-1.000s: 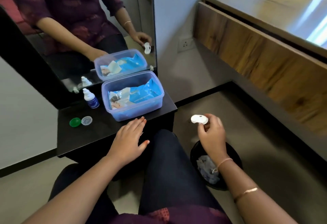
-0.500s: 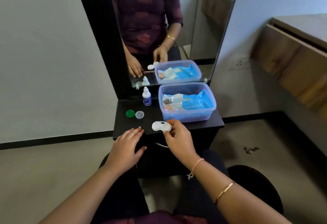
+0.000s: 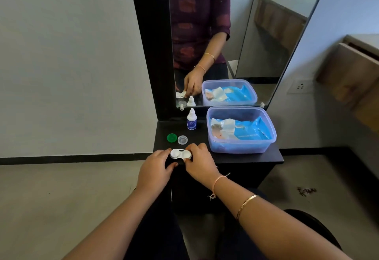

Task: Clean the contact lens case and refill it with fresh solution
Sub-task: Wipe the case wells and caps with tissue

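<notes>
While the contact lens case (image 3: 180,154) sits at the front edge of the dresser shelf (image 3: 266,157), my right hand (image 3: 200,163) pinches its right end and my left hand (image 3: 154,165) curls round its left; a green cap (image 3: 171,137), a clear cap (image 3: 182,139) and a solution bottle (image 3: 191,119) stand behind.

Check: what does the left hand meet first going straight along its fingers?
The lens case: the left hand points straight at its left end, seemingly touching it, though depth is unclear.
</notes>
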